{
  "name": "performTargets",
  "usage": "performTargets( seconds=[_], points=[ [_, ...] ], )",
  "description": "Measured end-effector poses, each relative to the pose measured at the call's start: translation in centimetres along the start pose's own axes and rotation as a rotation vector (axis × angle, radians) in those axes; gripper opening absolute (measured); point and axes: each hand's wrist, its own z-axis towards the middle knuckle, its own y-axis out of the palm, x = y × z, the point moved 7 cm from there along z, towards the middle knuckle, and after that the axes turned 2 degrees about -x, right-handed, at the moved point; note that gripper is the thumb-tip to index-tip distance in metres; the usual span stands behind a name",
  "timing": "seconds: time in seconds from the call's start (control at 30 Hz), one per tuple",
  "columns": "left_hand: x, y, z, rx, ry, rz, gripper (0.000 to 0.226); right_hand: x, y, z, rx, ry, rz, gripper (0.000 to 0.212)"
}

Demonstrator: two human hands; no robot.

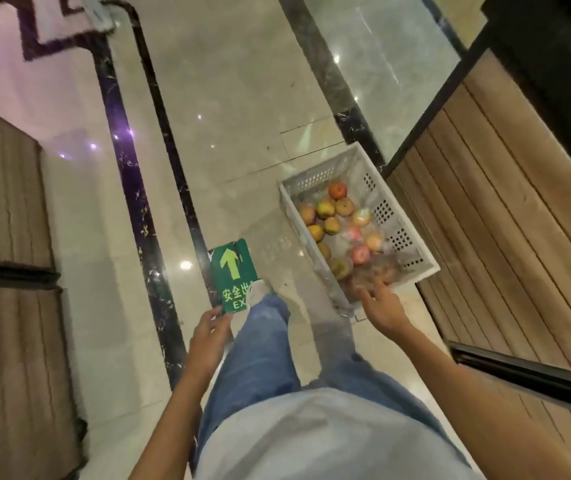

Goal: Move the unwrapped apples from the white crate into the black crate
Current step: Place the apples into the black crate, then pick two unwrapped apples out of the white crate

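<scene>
The right hand (382, 308), fingers loose and empty, is at the white crate's (318, 174) near corner; the unwrapped apples (325, 211) lie beyond, farther left.

The white perforated crate (395, 216) holds red and yellow-green apples (337, 190); left of it, a green sign (242, 276) bears a yellow arrow (230, 263).

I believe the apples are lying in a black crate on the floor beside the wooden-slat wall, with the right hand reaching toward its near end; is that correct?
Not quite: it is a white crate, not a black one. The head view shows the apples lying in it on the floor beside the wooden-slat wall, with the right hand reaching toward its near end.
</scene>
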Motion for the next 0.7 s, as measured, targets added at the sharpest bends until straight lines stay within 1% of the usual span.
performTargets(
  seconds=[0.07, 0.17, 0.33, 0.47, 0.53, 0.63, 0.7],
  points=[
    [4.8, -0.2, 2.8, -0.059, 0.043, 0.095, 0.034, -0.9, 0.5, 0.9, 0.028, 0.087, 0.055, 0.039],
    [12.2, 0.8, 6.6, -0.145, 0.136, 0.207, 0.037, -2.0, 0.5, 2.4, 0.080, 0.167, 0.138, 0.037],
    [20.6, 6.0, 10.7, -0.309, 0.210, 0.406, 0.036, -2.0, -0.1, 3.4, 0.193, 0.352, 0.320, 0.039],
    [25.4, 11.2, 13.0, -0.415, 0.274, 0.560, 0.033, -0.5, -0.8, 6.1, 0.262, 0.488, 0.468, 0.037],
    [27.1, 13.7, 14.5, -0.433, 0.300, 0.636, 0.033, 0.1, -1.3, 8.2, 0.280, 0.543, 0.520, 0.039],
    [29.3, 17.9, 17.8, -0.481, 0.327, 0.747, 0.034, 0.4, -2.5, 12.3, 0.279, 0.588, 0.543, 0.041],
    [30.3, 20.8, 20.7, -0.524, 0.334, 0.825, 0.037, 0.7, -3.4, 15.7, 0.304, 0.565, 0.553, 0.042]
  ],
)
